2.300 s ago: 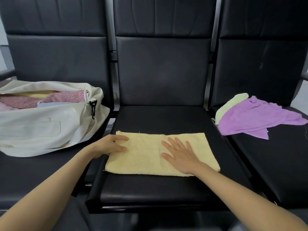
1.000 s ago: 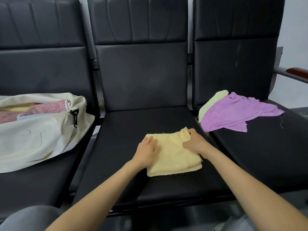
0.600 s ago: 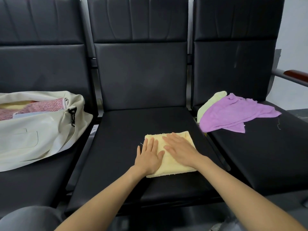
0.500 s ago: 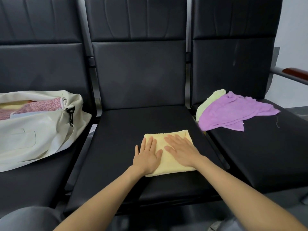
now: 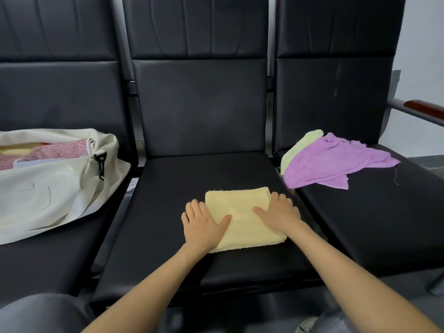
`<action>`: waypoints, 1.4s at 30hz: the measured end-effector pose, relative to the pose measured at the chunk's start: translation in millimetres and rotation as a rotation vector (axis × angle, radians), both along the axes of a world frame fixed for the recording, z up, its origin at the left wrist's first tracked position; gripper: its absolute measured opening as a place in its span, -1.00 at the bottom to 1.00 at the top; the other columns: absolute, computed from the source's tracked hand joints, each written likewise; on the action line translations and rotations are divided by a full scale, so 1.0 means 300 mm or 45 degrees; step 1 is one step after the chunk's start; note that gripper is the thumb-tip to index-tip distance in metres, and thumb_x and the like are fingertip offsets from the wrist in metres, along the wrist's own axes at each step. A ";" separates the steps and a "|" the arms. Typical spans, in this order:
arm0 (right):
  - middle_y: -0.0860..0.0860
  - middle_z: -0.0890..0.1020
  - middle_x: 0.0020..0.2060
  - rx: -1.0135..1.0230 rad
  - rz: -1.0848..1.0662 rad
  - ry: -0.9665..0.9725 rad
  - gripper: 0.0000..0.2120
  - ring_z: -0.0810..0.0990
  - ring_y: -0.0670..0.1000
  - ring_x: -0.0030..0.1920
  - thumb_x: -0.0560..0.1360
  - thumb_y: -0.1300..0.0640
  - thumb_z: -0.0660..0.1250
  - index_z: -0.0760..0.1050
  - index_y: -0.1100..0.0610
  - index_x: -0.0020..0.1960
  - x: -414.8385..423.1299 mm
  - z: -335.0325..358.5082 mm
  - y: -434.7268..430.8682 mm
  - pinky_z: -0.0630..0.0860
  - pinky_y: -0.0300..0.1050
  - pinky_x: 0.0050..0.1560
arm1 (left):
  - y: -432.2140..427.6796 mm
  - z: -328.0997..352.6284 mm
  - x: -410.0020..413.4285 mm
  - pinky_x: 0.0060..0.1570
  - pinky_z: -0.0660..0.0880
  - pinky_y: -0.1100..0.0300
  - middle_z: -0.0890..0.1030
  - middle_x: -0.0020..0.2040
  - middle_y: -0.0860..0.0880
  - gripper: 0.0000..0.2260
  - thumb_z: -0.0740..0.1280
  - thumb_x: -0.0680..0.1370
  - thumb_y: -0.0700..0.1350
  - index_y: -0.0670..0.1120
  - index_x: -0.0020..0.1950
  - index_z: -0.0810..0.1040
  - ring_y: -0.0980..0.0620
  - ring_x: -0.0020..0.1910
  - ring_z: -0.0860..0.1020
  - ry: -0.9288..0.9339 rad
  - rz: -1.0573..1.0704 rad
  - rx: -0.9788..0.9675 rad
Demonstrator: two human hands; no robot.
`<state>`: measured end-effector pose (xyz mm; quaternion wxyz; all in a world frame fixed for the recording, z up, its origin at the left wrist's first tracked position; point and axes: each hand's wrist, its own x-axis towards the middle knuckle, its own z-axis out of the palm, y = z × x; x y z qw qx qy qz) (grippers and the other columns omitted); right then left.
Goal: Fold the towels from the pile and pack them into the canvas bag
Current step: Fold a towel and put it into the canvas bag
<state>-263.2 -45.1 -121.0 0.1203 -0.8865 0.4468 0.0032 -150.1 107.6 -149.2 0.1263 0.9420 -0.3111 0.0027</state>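
Observation:
A folded yellow towel (image 5: 242, 212) lies on the middle black seat (image 5: 192, 171). My left hand (image 5: 203, 224) holds its left edge, thumb on top and fingers curled down at the side. My right hand (image 5: 280, 213) holds the right edge the same way, thumb on the cloth. The cream canvas bag (image 5: 48, 188) lies open on the left seat, with a pink towel (image 5: 60, 150) and other folded cloth showing inside. On the right seat lies the pile: a purple towel (image 5: 336, 162) spread over a pale green towel (image 5: 300, 146).
Three black padded seats stand in a row with tall backrests. A black clip (image 5: 101, 163) hangs at the bag's end. A wooden armrest (image 5: 422, 108) sticks out at the far right. My knee shows at the lower left.
The long yellow towel was folded in half to a small square. My hands then pressed flat on top of it and have now slid apart to its left and right edges.

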 end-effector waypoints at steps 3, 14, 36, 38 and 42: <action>0.14 0.31 0.37 0.066 -0.094 -0.033 -0.31 0.32 0.14 0.36 0.56 -0.30 0.11 0.18 0.22 0.43 0.010 -0.014 0.011 0.30 0.04 0.29 | -0.010 0.035 0.003 0.27 0.21 0.10 0.32 0.25 -0.07 -0.31 0.19 0.46 0.41 -0.15 0.28 0.35 -0.08 0.25 0.28 0.156 0.106 -0.036; 0.13 0.32 0.36 0.054 -0.111 -0.057 -0.45 0.27 0.14 0.35 0.64 -0.20 -0.09 0.23 0.19 0.40 0.033 -0.006 0.032 0.24 0.04 0.32 | -0.101 0.340 0.087 0.12 0.55 -0.01 0.64 0.10 -0.11 -0.68 0.39 0.50 -0.07 -0.12 0.22 0.52 -0.09 0.08 0.61 1.478 -0.083 -0.632; 0.13 0.51 0.28 1.649 0.099 -1.194 -0.41 0.60 0.10 0.17 0.55 0.36 0.27 0.28 -0.09 0.47 0.134 0.095 0.145 0.59 0.01 0.05 | 0.297 0.267 0.299 -0.14 0.56 0.10 0.53 0.25 -0.17 -0.40 0.47 0.47 -0.07 -0.13 0.43 0.29 -0.03 0.03 0.60 1.403 0.065 -0.985; 0.12 0.54 0.26 1.584 0.202 -1.137 -0.41 0.57 0.09 0.22 0.50 0.41 0.29 0.40 -0.08 0.41 0.134 0.098 0.128 0.51 0.06 0.24 | 0.314 0.222 0.313 -0.15 0.57 0.14 0.60 0.16 -0.11 -0.39 0.55 0.36 -0.10 -0.04 0.36 0.40 -0.01 0.02 0.62 1.401 -0.057 -0.995; 0.01 0.44 0.36 1.396 0.391 -0.932 -0.35 0.42 0.06 0.37 0.32 0.34 0.52 0.53 -0.24 0.24 0.138 0.091 0.103 0.35 0.13 0.41 | 0.316 0.208 0.314 -0.02 0.55 0.24 0.58 0.19 -0.10 -0.50 0.51 0.36 -0.32 0.04 0.23 0.56 -0.02 0.14 0.57 1.275 -0.266 -0.876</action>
